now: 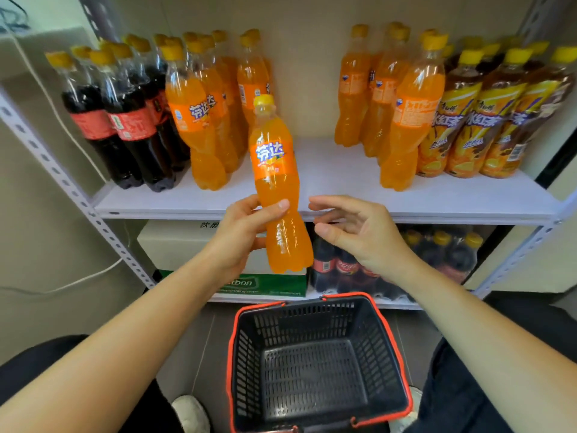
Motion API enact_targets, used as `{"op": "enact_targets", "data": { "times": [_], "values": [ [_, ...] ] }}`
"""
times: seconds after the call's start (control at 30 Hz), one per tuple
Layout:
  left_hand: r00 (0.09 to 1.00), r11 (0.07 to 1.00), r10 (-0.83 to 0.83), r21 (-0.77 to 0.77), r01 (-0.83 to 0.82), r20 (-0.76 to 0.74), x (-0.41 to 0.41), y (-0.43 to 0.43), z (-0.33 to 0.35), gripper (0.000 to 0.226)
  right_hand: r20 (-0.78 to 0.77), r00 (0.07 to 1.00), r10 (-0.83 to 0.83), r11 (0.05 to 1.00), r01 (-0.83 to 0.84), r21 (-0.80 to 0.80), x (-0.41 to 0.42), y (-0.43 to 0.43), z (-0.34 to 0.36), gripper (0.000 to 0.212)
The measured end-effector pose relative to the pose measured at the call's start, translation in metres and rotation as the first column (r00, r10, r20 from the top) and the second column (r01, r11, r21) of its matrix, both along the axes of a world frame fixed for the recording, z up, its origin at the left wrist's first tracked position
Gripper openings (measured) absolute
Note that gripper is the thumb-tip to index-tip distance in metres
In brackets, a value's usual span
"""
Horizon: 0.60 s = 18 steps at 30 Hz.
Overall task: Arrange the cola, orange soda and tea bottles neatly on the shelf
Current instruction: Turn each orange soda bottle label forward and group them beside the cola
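Here the fingers of our left hand [240, 234] grip a yellow-capped plastic bottle of orange soda [275, 173], upright before the white shelf board [343, 173]. Our right hand [359, 234] hovers just beside it, fingers spread.

Glossy clear plastic orange soda bottle [276, 182]; matt white shelf [343, 176]; perforated plastic basket [315, 364].

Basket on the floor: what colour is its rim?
Red, around a black mesh basket; the head view shows it.

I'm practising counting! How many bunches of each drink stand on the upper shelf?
Cola bunch: 1
Orange soda bunches: 2
Tea bunch: 1
Total: 4
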<state>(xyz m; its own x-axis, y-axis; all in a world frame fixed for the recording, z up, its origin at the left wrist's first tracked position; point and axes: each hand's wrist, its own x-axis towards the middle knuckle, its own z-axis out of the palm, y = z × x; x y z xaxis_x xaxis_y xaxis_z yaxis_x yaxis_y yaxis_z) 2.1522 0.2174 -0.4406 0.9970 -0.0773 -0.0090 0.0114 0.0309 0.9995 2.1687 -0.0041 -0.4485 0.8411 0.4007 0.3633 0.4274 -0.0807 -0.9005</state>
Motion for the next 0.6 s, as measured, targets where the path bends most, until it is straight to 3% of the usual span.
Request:
{"op": "enact_targets", "data": {
  "times": [0.13,0.27,0.43,0.6],
  "values": [
    [0.996,0.980,0.038,-0.191,-0.051,-0.075,0.007,-0.004,0.014,0.040,-0.015,0.999,0.030,0.996,-0.029,0.080,-0.012,0.015,-0.007,0.044],
    [0.990,0.956,0.026,-0.285,-0.065,-0.140,0.013,-0.007,0.018,0.050,0.100,0.993,-0.063,0.995,0.055,0.088,-0.018,0.021,-0.008,0.056],
    [0.990,0.954,0.019,-0.292,-0.060,-0.142,0.019,-0.012,0.016,0.039,0.205,0.957,-0.205,0.979,0.203,0.035,-0.016,0.027,-0.014,0.066],
    [0.990,0.962,0.031,-0.265,-0.067,-0.139,0.022,-0.012,0.015,0.048,0.210,0.957,-0.201,0.979,0.187,0.088,-0.009,0.020,-0.011,0.059]
  ]
}}
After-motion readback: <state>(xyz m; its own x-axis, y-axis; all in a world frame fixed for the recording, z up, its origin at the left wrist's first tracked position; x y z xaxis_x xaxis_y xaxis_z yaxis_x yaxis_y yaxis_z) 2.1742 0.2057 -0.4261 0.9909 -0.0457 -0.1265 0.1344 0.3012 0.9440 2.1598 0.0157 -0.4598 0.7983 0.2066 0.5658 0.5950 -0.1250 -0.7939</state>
